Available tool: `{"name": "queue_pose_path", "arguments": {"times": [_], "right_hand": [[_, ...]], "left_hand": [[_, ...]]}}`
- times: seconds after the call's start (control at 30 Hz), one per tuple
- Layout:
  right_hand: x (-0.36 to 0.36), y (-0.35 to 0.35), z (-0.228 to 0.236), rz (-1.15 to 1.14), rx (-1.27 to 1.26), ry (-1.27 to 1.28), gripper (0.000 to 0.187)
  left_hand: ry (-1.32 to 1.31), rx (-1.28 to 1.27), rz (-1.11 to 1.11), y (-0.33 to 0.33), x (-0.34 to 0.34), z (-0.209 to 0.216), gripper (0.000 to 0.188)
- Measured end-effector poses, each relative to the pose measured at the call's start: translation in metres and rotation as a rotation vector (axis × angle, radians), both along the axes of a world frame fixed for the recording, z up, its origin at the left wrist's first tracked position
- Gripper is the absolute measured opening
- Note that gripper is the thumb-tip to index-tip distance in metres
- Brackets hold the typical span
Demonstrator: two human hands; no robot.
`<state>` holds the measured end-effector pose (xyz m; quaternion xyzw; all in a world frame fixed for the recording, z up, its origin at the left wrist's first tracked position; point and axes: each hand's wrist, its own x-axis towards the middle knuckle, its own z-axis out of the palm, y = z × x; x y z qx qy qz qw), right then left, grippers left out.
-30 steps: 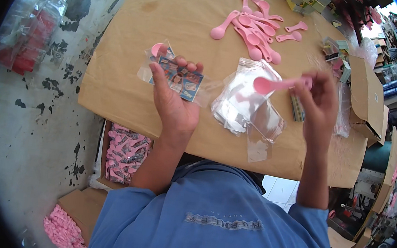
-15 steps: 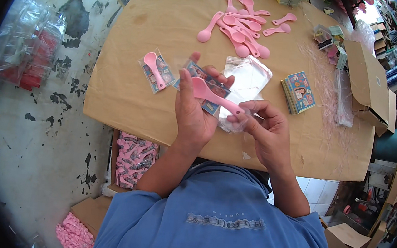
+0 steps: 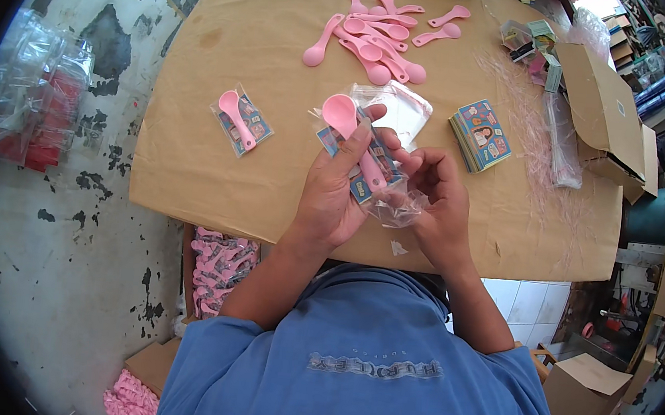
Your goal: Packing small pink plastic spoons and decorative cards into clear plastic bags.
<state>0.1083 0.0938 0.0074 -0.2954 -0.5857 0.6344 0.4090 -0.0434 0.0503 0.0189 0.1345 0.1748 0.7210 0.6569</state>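
A flat clear packet (image 3: 243,123) with a pink spoon and a blue card lies well left of the pink, round-bowled plastic spoon (image 3: 340,115) in the left hand (image 3: 332,195); brown tabletop (image 3: 184,165) stretches between. That hand grasps the spoon, thumb across its handle, over a blue printed card (image 3: 361,189). The spoon's long axis slants from its bowl, far and left, to its handle end, near and right, pointing toward the right hand; the left hand is nearer. Farther off beyond the spoon lies a loose heap of pink plastic spoons (image 3: 364,42). At its handle end is a crumpled clear plastic bag (image 3: 398,208); the right hand (image 3: 438,206) has bent fingers at this film, but whether they pinch it I cannot tell. Flat clear bags (image 3: 411,117) lie just beyond and right of the spoon; farther right, a squared stack of colourful cards (image 3: 483,138). The tabletop's near edge runs bodyward of the spoon.
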Motion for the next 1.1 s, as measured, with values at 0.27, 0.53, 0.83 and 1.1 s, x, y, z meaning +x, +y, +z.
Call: {"name": "queue_pose_path", "arguments": {"times": [0.27, 0.53, 0.83, 1.1], "right_hand": [[0.011, 0.002, 0.027, -0.062, 1.079, -0.243, 0.039], [0.017, 0.020, 0.040, -0.125, 0.877, -0.457, 0.040], [-0.013, 0.022, 0.049, 0.075, 0.962, -0.311, 0.035], [0.000, 0.015, 0.034, 0.110, 0.095, -0.128, 0.036]], "left_hand": [[-0.017, -0.071, 0.089, -0.006, -0.012, 0.007, 0.043], [-0.069, -0.053, 0.037, -0.012, -0.031, 0.010, 0.044], [0.013, -0.108, -0.125, -0.017, -0.025, 0.003, 0.057], [0.686, 0.062, -0.032, -0.023, -0.025, 0.016, 0.054]]}}
